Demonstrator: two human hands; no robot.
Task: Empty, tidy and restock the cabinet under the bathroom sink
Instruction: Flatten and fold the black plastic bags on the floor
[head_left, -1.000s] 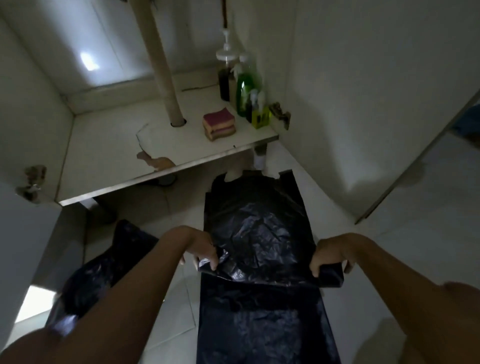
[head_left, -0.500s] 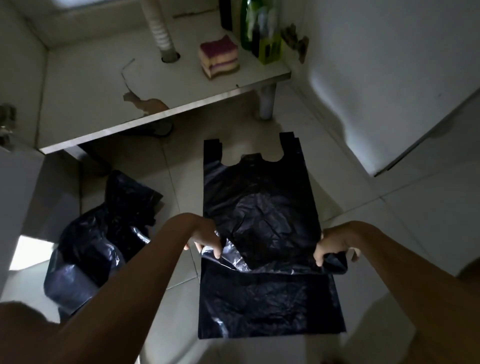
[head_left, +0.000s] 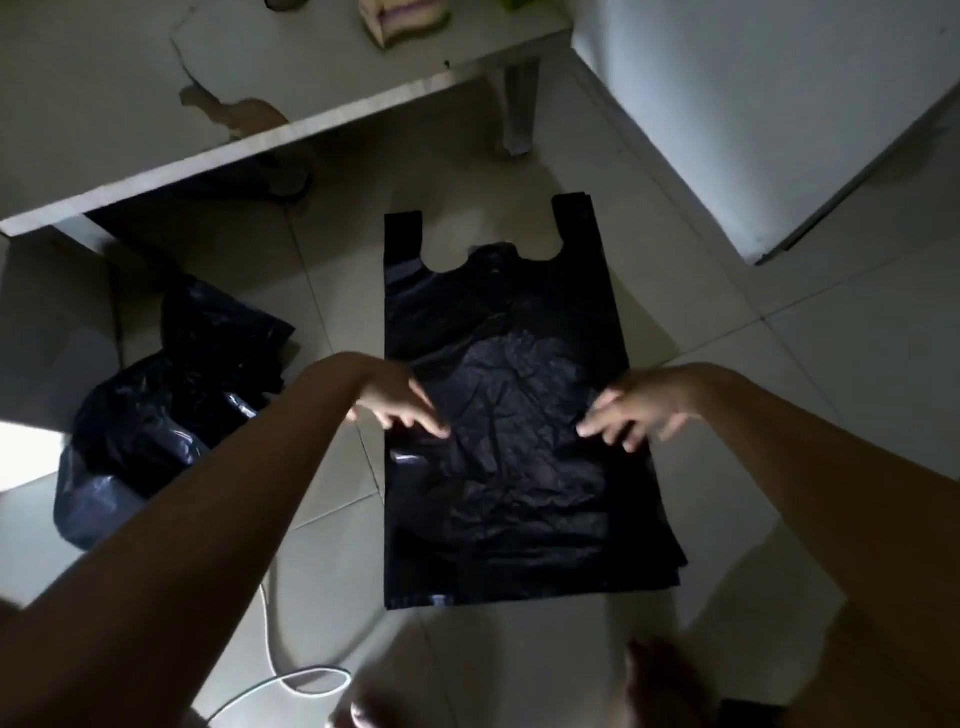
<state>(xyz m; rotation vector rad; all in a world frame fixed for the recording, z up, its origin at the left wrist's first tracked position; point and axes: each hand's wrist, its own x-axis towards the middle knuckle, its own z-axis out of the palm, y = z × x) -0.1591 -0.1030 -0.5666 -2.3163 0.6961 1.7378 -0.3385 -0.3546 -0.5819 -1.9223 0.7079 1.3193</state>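
Unfolded now, the flat black bag (head_left: 509, 499) lies on the floor (head_left: 779, 364), in the middle of the frame. A crumpled bag (head_left: 171, 415) sits at the left. The left hand (head_left: 400, 402) and right hand (head_left: 636, 410) have let go. Each grip is wide, with fingers straight over the flat black bag's sides.

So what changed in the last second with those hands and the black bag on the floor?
Both hands let go. The left hand and right hand had been pinching a raised fold across the flat black bag; now their fingers are spread open over it and the fold has dropped flat. The crumpled black bag beside it and the sponge on the cabinet shelf stayed put.
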